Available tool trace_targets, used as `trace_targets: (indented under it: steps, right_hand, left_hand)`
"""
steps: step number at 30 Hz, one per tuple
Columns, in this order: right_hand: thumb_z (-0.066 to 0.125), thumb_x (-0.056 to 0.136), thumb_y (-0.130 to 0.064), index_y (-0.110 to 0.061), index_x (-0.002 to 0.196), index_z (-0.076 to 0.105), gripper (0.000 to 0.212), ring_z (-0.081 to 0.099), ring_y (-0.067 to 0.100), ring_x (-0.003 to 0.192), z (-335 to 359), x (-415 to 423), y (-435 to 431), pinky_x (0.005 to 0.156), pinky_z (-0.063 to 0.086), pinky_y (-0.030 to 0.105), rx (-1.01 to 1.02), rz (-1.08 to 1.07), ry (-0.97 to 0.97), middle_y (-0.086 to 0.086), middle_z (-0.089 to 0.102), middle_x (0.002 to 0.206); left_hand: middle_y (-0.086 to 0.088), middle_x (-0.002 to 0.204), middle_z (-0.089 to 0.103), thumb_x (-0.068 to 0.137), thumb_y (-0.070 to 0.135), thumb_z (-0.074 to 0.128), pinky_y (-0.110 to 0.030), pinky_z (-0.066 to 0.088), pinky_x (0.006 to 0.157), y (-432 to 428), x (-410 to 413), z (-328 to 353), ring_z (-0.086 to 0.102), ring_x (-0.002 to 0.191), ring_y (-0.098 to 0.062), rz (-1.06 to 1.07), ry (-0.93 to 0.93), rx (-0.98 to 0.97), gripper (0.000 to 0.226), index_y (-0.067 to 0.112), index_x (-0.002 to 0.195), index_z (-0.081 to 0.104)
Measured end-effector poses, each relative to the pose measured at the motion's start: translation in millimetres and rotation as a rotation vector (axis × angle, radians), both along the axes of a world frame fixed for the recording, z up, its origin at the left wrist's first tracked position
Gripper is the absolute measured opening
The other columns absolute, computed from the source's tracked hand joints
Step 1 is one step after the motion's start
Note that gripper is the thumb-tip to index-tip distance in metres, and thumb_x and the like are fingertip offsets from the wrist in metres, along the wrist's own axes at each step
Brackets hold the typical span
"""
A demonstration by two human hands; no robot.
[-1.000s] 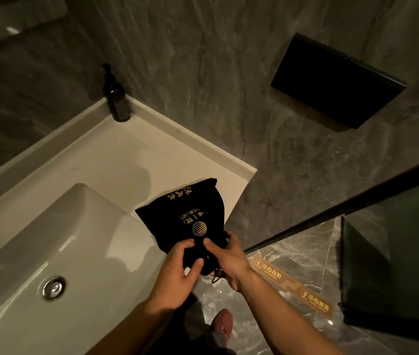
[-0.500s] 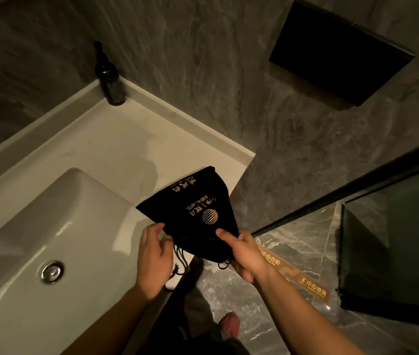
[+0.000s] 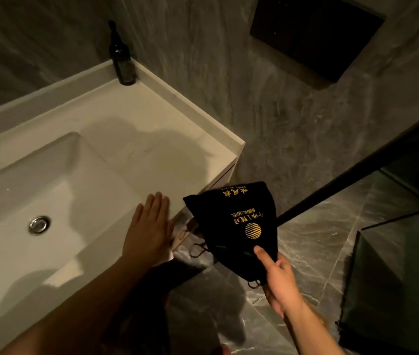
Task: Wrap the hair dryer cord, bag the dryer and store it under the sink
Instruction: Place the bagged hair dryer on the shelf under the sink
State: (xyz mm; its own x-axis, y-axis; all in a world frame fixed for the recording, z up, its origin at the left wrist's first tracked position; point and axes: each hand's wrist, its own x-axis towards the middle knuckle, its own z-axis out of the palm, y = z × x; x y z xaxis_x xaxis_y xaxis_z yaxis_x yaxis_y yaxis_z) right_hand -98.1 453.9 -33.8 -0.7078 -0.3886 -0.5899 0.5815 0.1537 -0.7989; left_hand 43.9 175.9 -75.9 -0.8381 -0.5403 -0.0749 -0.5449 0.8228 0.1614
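A black drawstring bag (image 3: 236, 221) with gold lettering and a round gold emblem hangs in the air to the right of the white vanity counter (image 3: 152, 139), off its front right corner. My right hand (image 3: 277, 280) grips the bag's gathered neck, with the drawstrings dangling below. The hair dryer is not visible; the bag looks filled. My left hand (image 3: 149, 229) lies flat, fingers together, on the counter's front edge beside the sink basin (image 3: 18, 201). Below the counter edge, a gap in the cabinet front (image 3: 185, 229) shows.
A dark pump bottle (image 3: 122, 57) stands in the counter's back corner. A black recessed wall panel (image 3: 316, 34) is at the upper right. A dark glass partition (image 3: 395, 265) with a black frame stands on the right over grey marble floor (image 3: 305, 252).
The bag was lifted off the counter and carried right and down, beyond the corner. My left hand let go of it and now rests flat on the counter edge.
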Motion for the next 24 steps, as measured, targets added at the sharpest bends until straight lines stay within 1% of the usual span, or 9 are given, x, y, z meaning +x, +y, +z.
trace_targets:
  steps: [3, 6, 10, 11, 13, 15, 18, 21, 24]
  right_hand:
    - [0.062, 0.101, -0.011, -0.004, 0.120, 0.069, 0.022, 0.080, 0.025, 0.097, -23.1, -7.2, 24.4, 0.077, 0.065, 0.027, 0.044, 0.007, -0.002, 0.015, 0.083, 0.106]
    - [0.065, 0.099, -0.014, -0.004, 0.123, 0.069, 0.026, 0.080, 0.026, 0.099, -49.0, -8.0, 34.3, 0.087, 0.061, 0.036, 0.098, 0.005, 0.004, 0.014, 0.083, 0.105]
    - [0.065, 0.100, -0.012, -0.011, 0.102, 0.067, 0.003, 0.077, 0.026, 0.089, -75.9, 1.5, 25.5, 0.092, 0.055, 0.038, 0.151, 0.014, -0.016, 0.010, 0.082, 0.087]
    - [0.066, 0.100, -0.013, -0.013, 0.096, 0.063, 0.004, 0.074, 0.024, 0.087, -84.5, 3.5, 20.5, 0.092, 0.053, 0.039, 0.170, 0.008, -0.011, 0.009, 0.079, 0.085]
    - [0.067, 0.099, -0.015, -0.013, 0.094, 0.061, 0.008, 0.072, 0.026, 0.088, -115.8, 5.6, 11.8, 0.087, 0.054, 0.039, 0.182, 0.007, -0.013, 0.012, 0.076, 0.089]
    - [0.067, 0.099, -0.016, -0.006, 0.101, 0.066, 0.010, 0.076, 0.032, 0.089, -161.6, 5.7, 2.8, 0.085, 0.057, 0.040, 0.179, 0.016, -0.012, 0.021, 0.078, 0.092]
    - [0.072, 0.096, -0.022, 0.000, 0.118, 0.071, 0.031, 0.079, 0.033, 0.099, -239.0, 0.3, -10.2, 0.099, 0.058, 0.047, 0.160, 0.008, -0.013, 0.017, 0.083, 0.103]
    - [0.074, 0.095, -0.024, 0.000, 0.114, 0.070, 0.031, 0.080, 0.031, 0.099, -304.3, -9.2, -27.3, 0.099, 0.059, 0.047, 0.139, 0.008, 0.007, 0.016, 0.083, 0.103]
    - [0.080, 0.088, -0.035, 0.003, 0.116, 0.066, 0.049, 0.079, 0.034, 0.098, -360.6, -25.8, -52.1, 0.097, 0.060, 0.051, 0.121, -0.006, 0.040, 0.020, 0.081, 0.105]
  left_hand:
    - [-0.014, 0.167, 0.014, 0.106, 0.045, 0.016, -0.049, 0.017, 0.124, 2.6, -1.5, -6.9, 0.010, 0.155, -0.031, 0.008, -0.018, -0.076, 0.063, 0.009, 0.158, 0.014]
    - [-0.013, 0.167, 0.014, 0.108, 0.042, 0.018, -0.047, 0.016, 0.125, 5.8, -1.7, -9.7, 0.010, 0.155, -0.029, 0.026, -0.018, -0.124, 0.060, 0.010, 0.159, 0.013]
    - [-0.014, 0.167, 0.014, 0.105, 0.030, 0.015, -0.047, 0.016, 0.125, 19.2, -5.4, -7.7, 0.010, 0.155, -0.029, 0.110, 0.026, -0.101, 0.057, 0.008, 0.158, 0.013]
    - [-0.015, 0.167, 0.011, 0.101, 0.028, 0.012, -0.048, 0.014, 0.126, 26.1, -8.6, -6.6, 0.008, 0.155, -0.029, 0.136, 0.034, -0.075, 0.061, 0.007, 0.158, 0.010]
    - [-0.015, 0.167, 0.008, 0.089, 0.038, 0.003, -0.049, 0.012, 0.126, 40.7, -13.7, -9.1, 0.007, 0.155, -0.030, 0.144, 0.042, -0.054, 0.076, 0.005, 0.158, 0.010]
    - [-0.020, 0.165, 0.019, 0.092, 0.043, 0.012, -0.052, 0.017, 0.124, 52.4, -14.3, -23.3, 0.015, 0.154, -0.034, 0.106, 0.070, -0.144, 0.077, 0.000, 0.156, 0.021]
    - [-0.026, 0.160, 0.028, 0.096, 0.038, 0.041, -0.050, 0.017, 0.123, 57.3, -15.4, -52.5, 0.023, 0.151, -0.038, 0.104, 0.145, -0.293, 0.072, -0.005, 0.152, 0.027]
    - [-0.027, 0.157, 0.034, 0.098, 0.048, 0.039, -0.049, 0.018, 0.120, 52.5, -19.0, -70.7, 0.032, 0.147, -0.039, 0.091, 0.205, -0.413, 0.076, -0.004, 0.153, 0.027]
    - [-0.028, 0.156, 0.037, 0.099, 0.054, 0.036, -0.047, 0.015, 0.120, 41.9, -18.2, -86.8, 0.036, 0.145, -0.040, 0.053, 0.191, -0.551, 0.080, -0.004, 0.153, 0.025]
